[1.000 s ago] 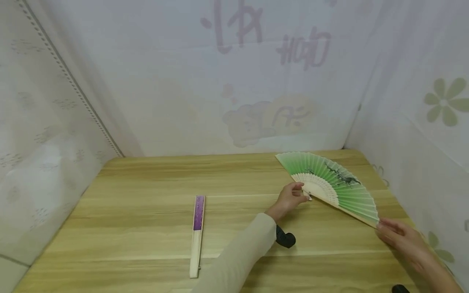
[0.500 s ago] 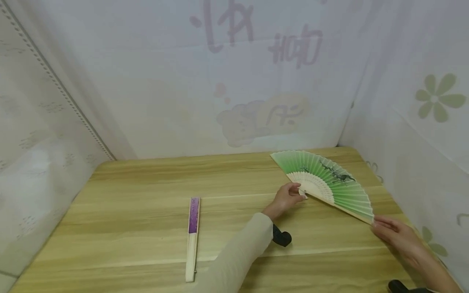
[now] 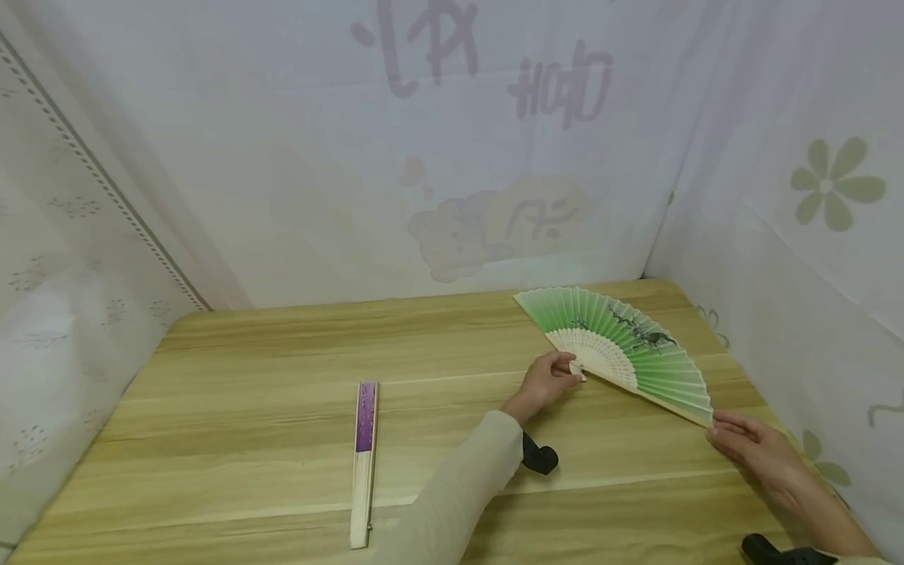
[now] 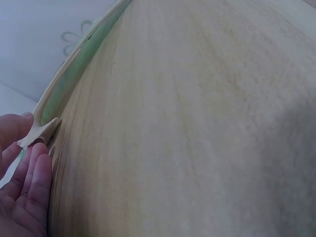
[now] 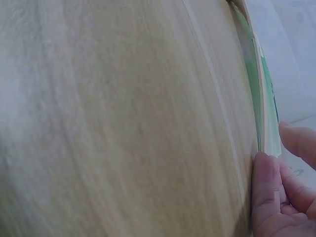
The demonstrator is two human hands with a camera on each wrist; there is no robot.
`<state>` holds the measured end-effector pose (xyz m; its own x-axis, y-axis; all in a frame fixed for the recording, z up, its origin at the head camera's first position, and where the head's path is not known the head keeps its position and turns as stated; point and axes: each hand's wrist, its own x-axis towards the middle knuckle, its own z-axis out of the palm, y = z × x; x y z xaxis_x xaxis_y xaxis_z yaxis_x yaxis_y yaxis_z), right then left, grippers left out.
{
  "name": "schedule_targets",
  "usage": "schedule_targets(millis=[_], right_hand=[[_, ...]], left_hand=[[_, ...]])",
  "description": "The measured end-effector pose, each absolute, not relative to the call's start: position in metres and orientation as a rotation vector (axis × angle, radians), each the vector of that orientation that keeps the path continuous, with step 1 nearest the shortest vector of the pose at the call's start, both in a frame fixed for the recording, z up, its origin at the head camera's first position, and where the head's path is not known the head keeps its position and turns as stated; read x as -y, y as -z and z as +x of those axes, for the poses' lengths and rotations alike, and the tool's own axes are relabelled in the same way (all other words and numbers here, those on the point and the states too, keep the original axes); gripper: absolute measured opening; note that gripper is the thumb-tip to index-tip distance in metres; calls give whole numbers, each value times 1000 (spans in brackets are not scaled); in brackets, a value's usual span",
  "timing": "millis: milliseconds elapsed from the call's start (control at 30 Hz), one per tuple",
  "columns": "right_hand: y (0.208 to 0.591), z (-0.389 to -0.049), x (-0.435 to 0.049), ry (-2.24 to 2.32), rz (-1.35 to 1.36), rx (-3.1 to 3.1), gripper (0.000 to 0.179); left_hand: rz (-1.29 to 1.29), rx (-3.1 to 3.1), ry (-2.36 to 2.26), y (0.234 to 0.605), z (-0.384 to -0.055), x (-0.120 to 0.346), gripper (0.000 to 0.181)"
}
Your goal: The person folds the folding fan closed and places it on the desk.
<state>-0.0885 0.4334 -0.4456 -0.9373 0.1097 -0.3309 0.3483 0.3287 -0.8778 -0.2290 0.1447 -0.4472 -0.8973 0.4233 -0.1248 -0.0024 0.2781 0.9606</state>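
A green folding fan (image 3: 660, 357) lies spread out at the right of the table, with a dark branch pattern on its leaf and pale pierced ribs. At its pivot end, my left hand (image 3: 544, 384) pinches the ribs between thumb and fingers; the left wrist view shows the pale rib ends (image 4: 39, 132) there. My right hand (image 3: 763, 453) holds the outer tip of the near guard stick. In the right wrist view the fan's edge (image 5: 269, 123) runs down between the thumb and fingers. A purple folding fan (image 3: 364, 463) lies folded left of my left forearm.
The wooden table (image 3: 268, 424) reaches back to a pale printed curtain (image 3: 297, 180). Another curtain with green flowers (image 3: 798, 259) hangs close along the right edge, near my right hand. Black wrist mounts (image 3: 541, 457) sit at both wrists.
The whole head view has shifted slightly, so everything appears a little further left. Both hands keep their places on the green fan, which stays spread. The purple fan stays folded.
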Motion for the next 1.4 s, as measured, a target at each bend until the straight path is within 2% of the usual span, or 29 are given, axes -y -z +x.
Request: schedule_targets(millis=[467, 567, 700, 767, 900, 967, 1033, 1200, 1400], right_hand=[[427, -81, -429, 1745, 425, -2273, 74], [426, -80, -426, 1804, 445, -2237, 68], [426, -77, -423, 1865, 490, -2182, 51], [425, -76, -421, 1871, 496, -2178, 52], [423, -75, -419, 1807, 487, -2233, 69], [423, -75, -418, 1803, 485, -2242, 72], [424, -75, -418, 1855, 503, -2206, 62], [428, -75, -419, 2066, 536, -2092, 14], [430, -76, -417, 2134, 564, -2082, 12]], left_hand=[[342, -2271, -1759, 443, -221, -145, 22], [313, -2276, -1776, 444, -221, -145, 19], [292, -2316, -1775, 445, -220, -145, 17], [290, -2345, -1768, 445, -220, -145, 16], [278, -2374, -1764, 445, -219, -146, 15], [276, -2381, -1768, 444, -218, -146, 16], [273, -2393, -1771, 445, -217, -146, 16], [270, -2410, -1780, 445, -216, -144, 16], [253, -2423, -1782, 445, -215, -142, 17]])
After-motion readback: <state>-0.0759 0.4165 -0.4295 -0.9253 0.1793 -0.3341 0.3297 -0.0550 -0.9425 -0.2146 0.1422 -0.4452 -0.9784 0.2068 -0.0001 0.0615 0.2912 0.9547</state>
